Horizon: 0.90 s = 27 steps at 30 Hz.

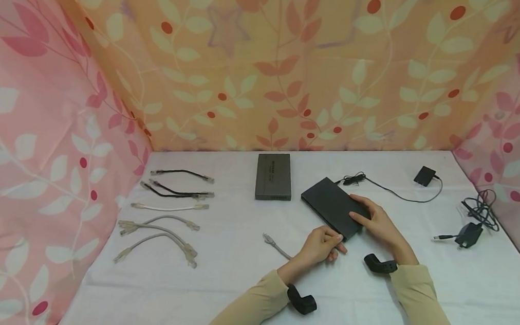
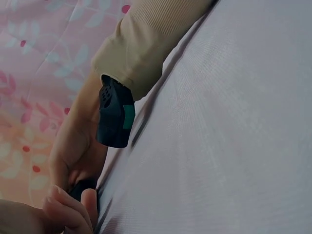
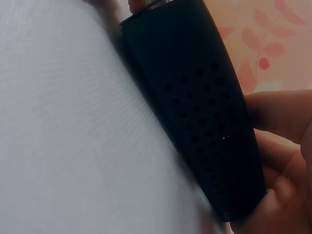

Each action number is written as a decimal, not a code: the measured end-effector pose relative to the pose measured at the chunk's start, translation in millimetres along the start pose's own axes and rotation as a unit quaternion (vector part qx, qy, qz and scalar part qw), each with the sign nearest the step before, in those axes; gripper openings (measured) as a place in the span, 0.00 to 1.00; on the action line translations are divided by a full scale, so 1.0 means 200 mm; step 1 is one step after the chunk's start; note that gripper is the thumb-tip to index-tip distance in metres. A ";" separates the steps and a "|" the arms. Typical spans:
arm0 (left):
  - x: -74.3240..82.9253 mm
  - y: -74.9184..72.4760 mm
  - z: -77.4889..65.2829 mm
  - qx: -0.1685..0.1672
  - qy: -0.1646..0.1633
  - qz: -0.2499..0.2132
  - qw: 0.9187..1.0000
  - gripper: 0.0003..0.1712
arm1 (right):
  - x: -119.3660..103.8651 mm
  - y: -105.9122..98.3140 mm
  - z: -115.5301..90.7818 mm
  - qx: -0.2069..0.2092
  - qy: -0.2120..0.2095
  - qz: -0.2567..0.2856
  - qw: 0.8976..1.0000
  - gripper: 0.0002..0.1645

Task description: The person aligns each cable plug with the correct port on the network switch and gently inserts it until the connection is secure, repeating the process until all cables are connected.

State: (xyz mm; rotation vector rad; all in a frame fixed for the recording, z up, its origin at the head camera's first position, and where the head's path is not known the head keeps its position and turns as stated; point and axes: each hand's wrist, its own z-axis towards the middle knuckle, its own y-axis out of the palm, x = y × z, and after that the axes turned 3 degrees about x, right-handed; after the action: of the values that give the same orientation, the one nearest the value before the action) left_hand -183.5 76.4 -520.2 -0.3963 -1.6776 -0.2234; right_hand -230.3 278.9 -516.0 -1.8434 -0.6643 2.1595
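Note:
A black network switch (image 1: 332,205) lies at an angle on the white cloth, with its vented side (image 3: 200,112) facing the right wrist camera. My right hand (image 1: 379,224) grips its right edge, thumb on top. At the near corner, my left hand (image 1: 319,248) pinches a grey network cable (image 1: 277,245) against the switch's front edge. The fingers mostly hide that end; a bit of clear plug (image 3: 158,5) shows in the right wrist view. The cable's free end lies left of the wrist. In the left wrist view the left fingers (image 2: 68,212) are curled.
A grey switch (image 1: 274,176) lies further back. Several short network cables (image 1: 170,207), black, white and grey, lie in a column at left. A black power adapter (image 1: 424,176) has its cord running to the black switch. Another adapter (image 1: 469,235) with coiled cord is at right.

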 end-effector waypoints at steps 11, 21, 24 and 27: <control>-0.01 0.02 0.01 0.023 -0.015 -0.040 0.999 0.06 | 0.00 0.00 0.00 -0.003 0.008 -0.025 1.000 0.36; 0.01 -0.04 0.04 -0.041 -0.005 -0.031 0.999 0.08 | 0.01 0.03 0.00 0.010 -0.025 -0.049 0.998 0.32; 0.03 -0.07 0.04 -0.067 0.001 0.015 0.998 0.07 | 0.00 0.03 0.00 0.008 -0.028 -0.053 0.998 0.32; 0.05 -0.08 0.03 -0.064 0.017 0.102 0.993 0.07 | 0.01 0.03 0.00 0.002 -0.026 -0.050 0.998 0.33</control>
State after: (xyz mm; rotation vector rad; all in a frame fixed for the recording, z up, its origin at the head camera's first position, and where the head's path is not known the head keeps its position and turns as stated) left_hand -195.7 64.2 -510.3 -0.6538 -1.5818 -0.1855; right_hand -229.2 274.7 -520.7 -1.7197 -0.7456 2.1487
